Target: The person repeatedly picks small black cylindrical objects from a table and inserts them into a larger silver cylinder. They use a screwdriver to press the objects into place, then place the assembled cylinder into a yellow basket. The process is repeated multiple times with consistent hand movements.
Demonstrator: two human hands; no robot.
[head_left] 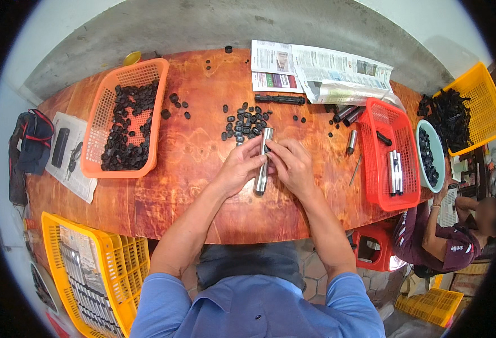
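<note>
A shiny silver metal tube [261, 183] stands out lengthwise between my two hands, above the middle of the table. My left hand [238, 170] is closed around it from the left, with the thumb across its side. From the right, the fingers of my right hand [293, 168] pinch a small black piece [267, 148] against the tube; fingertips hide most of that piece. Just beyond the tube lies a loose cluster of small black oval pieces [247, 120].
An orange basket [162, 90] of black pieces stands at left. At right are a red basket [394, 201] with silver tubes, a pale bowl [436, 183] and a yellow basket [487, 90]. Newspapers [338, 65] lie at the back. A yellow crate [110, 248] is lower left; another person [436, 236] sits right.
</note>
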